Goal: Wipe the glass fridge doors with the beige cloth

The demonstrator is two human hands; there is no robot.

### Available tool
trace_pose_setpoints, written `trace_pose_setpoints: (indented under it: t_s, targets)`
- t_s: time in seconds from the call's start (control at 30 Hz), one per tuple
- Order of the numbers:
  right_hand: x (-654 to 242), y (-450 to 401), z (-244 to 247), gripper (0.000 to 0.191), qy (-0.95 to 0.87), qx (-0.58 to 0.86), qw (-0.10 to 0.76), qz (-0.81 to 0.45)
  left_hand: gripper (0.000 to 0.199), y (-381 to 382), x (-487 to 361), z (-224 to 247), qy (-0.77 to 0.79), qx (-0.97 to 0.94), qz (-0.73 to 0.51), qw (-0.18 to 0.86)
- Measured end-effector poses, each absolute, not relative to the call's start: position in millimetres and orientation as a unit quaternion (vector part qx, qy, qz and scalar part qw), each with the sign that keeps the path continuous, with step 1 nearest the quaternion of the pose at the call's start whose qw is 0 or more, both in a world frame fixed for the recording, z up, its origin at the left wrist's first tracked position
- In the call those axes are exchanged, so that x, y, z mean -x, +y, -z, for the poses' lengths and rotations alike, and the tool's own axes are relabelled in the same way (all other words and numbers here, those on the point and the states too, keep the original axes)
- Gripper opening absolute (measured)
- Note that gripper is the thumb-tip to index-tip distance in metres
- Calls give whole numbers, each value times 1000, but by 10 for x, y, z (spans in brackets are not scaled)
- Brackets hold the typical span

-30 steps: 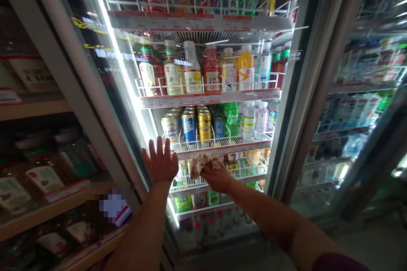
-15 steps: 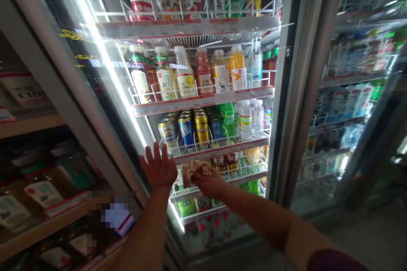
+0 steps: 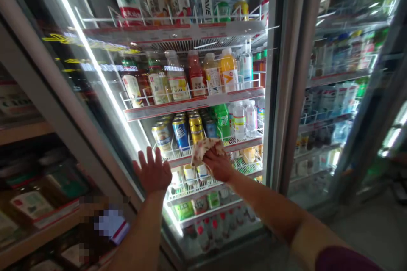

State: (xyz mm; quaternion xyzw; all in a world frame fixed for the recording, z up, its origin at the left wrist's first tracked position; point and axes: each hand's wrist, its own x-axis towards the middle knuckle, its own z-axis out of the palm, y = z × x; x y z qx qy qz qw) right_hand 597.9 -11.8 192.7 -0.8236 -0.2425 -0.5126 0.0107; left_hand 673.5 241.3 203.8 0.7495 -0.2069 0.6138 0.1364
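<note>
My left hand (image 3: 153, 172) has its fingers spread upright, palm toward the glass door of a lit drinks fridge, near the bright strip at its left side. Nothing is in it. In my right hand (image 3: 218, 163) is a crumpled light cloth (image 3: 202, 150) with reddish-brown spots, held against the glass. The cloth lies in front of the shelf edge below the cans. Behind the glass, just above it, stand a gold can (image 3: 196, 128) and a blue can (image 3: 180, 133).
Several fridge shelves hold bottles, among them an orange juice bottle (image 3: 228, 70) and a green bottle (image 3: 221, 120). A metal door frame (image 3: 291, 80) runs down the right side. At the left, a wooden-edged shelf (image 3: 22, 132) holds more bottles.
My right hand and the cloth have moved up and slightly right across the glass. My left hand stays spread, a little further left and lower in view. The view has shifted slightly.
</note>
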Motion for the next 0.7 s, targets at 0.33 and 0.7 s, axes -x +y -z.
trace_pose_setpoints:
  t_s: [0.33,0.7]
  targets:
    - [-5736,-733,-1522,15,-147,805,1,575,60,2415,-6756,-2017,-206,-761,-587,184]
    - [-5599,-1287,-1506,28,34,792,13,610,61,2431,-6771,-2010,-206,-760,-597,154]
